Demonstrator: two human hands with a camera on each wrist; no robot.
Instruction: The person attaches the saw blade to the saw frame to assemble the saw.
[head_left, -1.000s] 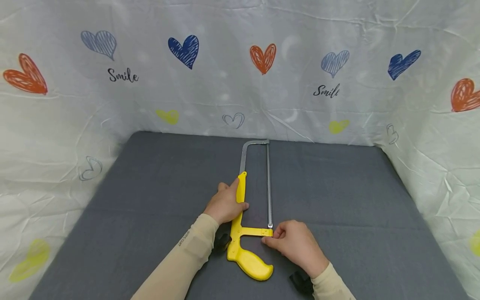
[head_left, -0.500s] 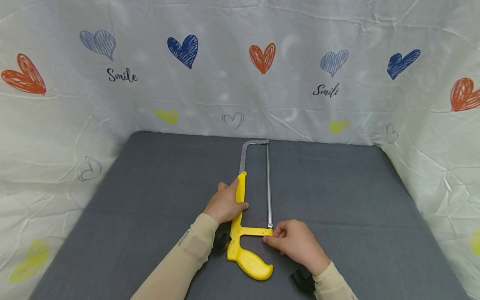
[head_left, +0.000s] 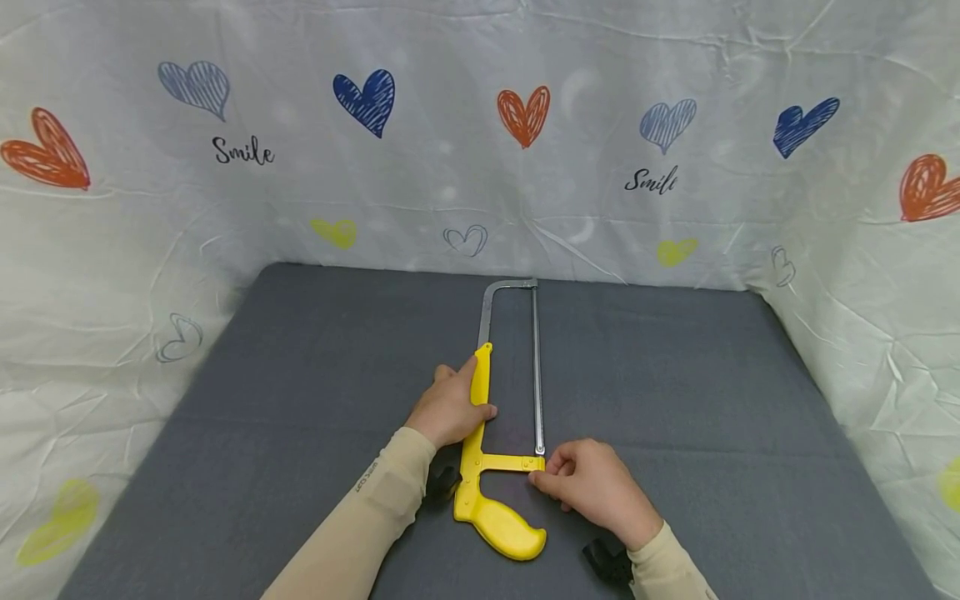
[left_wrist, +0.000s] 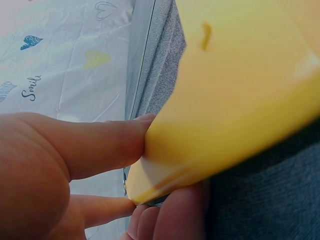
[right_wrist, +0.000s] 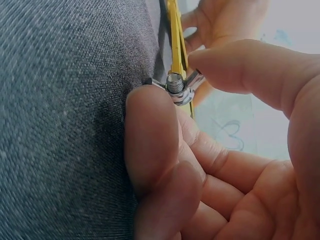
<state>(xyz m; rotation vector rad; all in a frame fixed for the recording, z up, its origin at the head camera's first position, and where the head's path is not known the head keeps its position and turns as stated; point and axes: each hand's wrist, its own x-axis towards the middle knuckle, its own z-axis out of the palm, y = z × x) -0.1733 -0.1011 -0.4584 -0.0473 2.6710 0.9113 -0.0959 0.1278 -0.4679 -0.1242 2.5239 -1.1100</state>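
A hacksaw (head_left: 504, 528) with a yellow handle and frame lies on the grey cloth, its metal bow at the far end. Its blade (head_left: 537, 375) runs along the right side. My left hand (head_left: 446, 408) grips the yellow spine, thumb on the inner side; the left wrist view has the yellow frame (left_wrist: 220, 105) close up between thumb and fingers. At the blade's near end, my right hand (head_left: 596, 487) pinches a metal wing nut (right_wrist: 185, 97) on a threaded stud. Thumb and index finger touch its opposite wings. In the head view the nut is hidden behind the fingers.
Grey cloth (head_left: 322, 358) covers the tabletop. A pale curtain (head_left: 450, 183) printed with hearts and "Smile" hangs at the back and along both sides. A black wrist device (head_left: 606, 562) sits beneath the right wrist.
My right thumb and wrist have shifted slightly to the right at the wing nut. My left hand and the hacksaw have stayed in place.
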